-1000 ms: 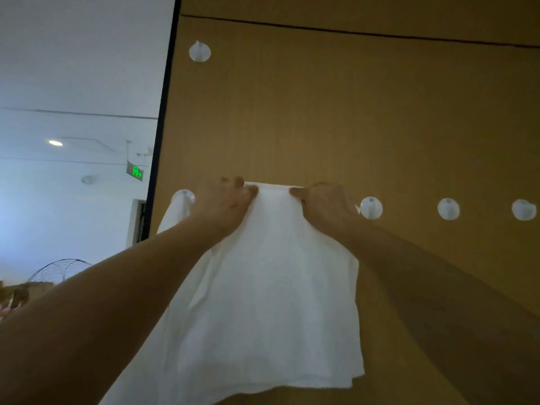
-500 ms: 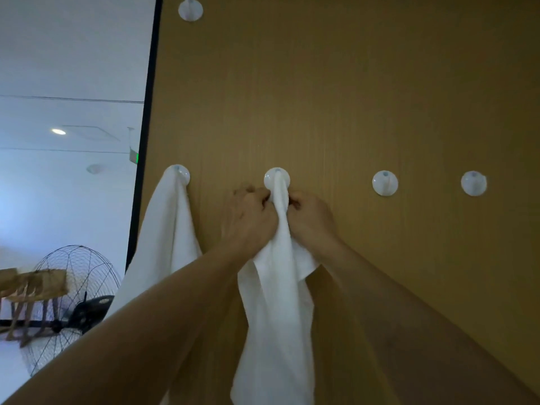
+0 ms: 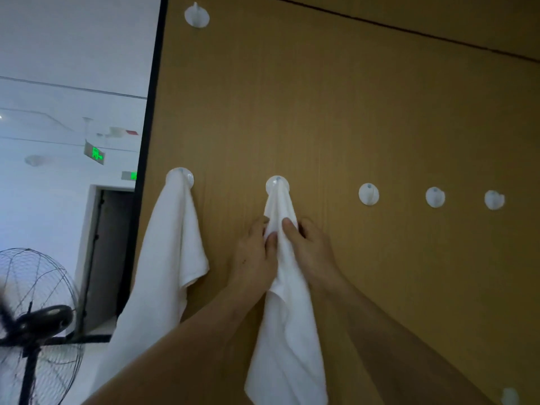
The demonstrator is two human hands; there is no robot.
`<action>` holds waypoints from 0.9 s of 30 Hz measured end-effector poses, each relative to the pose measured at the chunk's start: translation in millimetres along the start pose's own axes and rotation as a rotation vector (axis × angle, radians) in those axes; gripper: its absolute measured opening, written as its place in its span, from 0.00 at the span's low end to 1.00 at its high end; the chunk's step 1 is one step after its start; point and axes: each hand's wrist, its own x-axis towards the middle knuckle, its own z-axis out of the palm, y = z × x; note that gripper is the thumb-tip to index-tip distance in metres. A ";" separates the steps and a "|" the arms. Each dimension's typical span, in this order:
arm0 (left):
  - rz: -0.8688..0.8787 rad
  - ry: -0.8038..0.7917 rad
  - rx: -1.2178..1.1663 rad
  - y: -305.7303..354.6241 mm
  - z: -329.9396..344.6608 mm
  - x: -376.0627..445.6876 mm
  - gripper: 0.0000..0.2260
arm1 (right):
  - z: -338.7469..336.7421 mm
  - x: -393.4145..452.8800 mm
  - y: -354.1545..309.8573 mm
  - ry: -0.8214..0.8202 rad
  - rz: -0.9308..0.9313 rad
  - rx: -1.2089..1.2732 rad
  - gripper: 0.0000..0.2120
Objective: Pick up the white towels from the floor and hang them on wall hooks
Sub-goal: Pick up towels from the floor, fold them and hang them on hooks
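A white towel (image 3: 287, 317) is hanging from the second hook (image 3: 277, 184) of a row on a brown wooden wall (image 3: 350, 112), and both hands are gripping it just below that hook. The left hand (image 3: 257, 252) is holding the towel from the left side, with its thumb lying on the front of the cloth. The right hand (image 3: 309, 247) is holding it from the right side, with its thumb also pressing on the front, and its other fingers are curling behind the cloth. The two hands are lying close together, with only the bunched towel between them.

Another white towel (image 3: 163, 273) is hanging from the first hook (image 3: 181, 175), well to the left, near the black edge of the wall. Three more hooks (image 3: 368, 194) are sitting in the same row to the right, and one hook (image 3: 196, 15) is sitting higher up. At the left, a standing fan (image 3: 35, 320) and a green sign (image 3: 95, 153) are showing in the white room behind.
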 end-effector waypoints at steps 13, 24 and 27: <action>-0.093 -0.245 0.104 -10.0 -63.9 -61.4 0.20 | 1.9 -98.3 -30.8 0.020 0.301 -0.358 0.25; 0.215 -0.287 0.083 86.4 -72.9 -101.3 0.17 | -81.8 -188.9 -114.2 0.088 0.328 -0.892 0.31; 0.236 -0.340 -0.008 138.9 -57.0 -121.2 0.17 | -128.9 -221.7 -145.5 0.118 0.345 -1.098 0.31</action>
